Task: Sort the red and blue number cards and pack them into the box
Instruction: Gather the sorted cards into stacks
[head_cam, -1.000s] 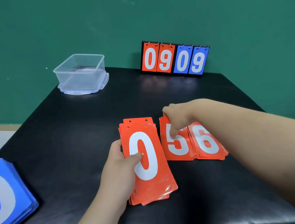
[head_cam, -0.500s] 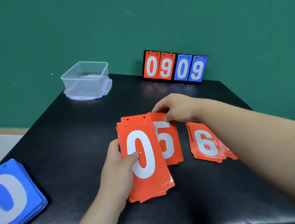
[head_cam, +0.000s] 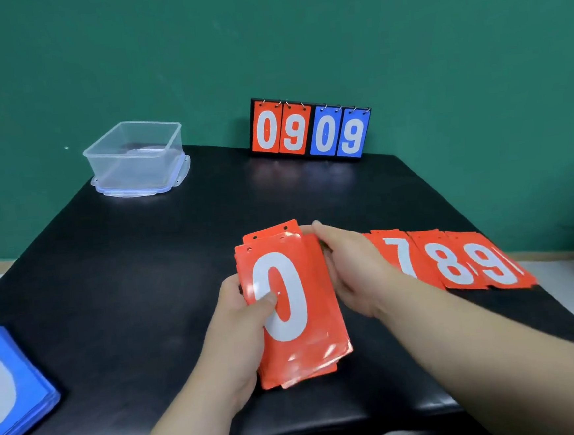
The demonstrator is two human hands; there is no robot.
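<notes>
My left hand (head_cam: 244, 327) grips a stack of red number cards (head_cam: 307, 318) with a white 0 on top, thumb pressed on its face. My right hand (head_cam: 349, 267) lies against the stack's right edge, fingertips at its top corner; whether it pinches a card is hidden. To the right on the table lie red piles showing 7 (head_cam: 396, 255), 8 (head_cam: 451, 266) and 9 (head_cam: 495, 268). A stack of blue cards (head_cam: 13, 383) sits at the near left corner. The clear plastic box (head_cam: 136, 153) stands open at the far left.
A black table (head_cam: 146, 280) carries everything. A flip scoreboard (head_cam: 309, 129) reading 09 in red and 09 in blue stands at the back edge against the green wall. The box rests on its blue-rimmed lid (head_cam: 176, 183).
My right hand carried the red 5 card leftward and brought it to the stack in my left hand. The view shifted, so the 7, 8 and 9 piles now show at the right.
</notes>
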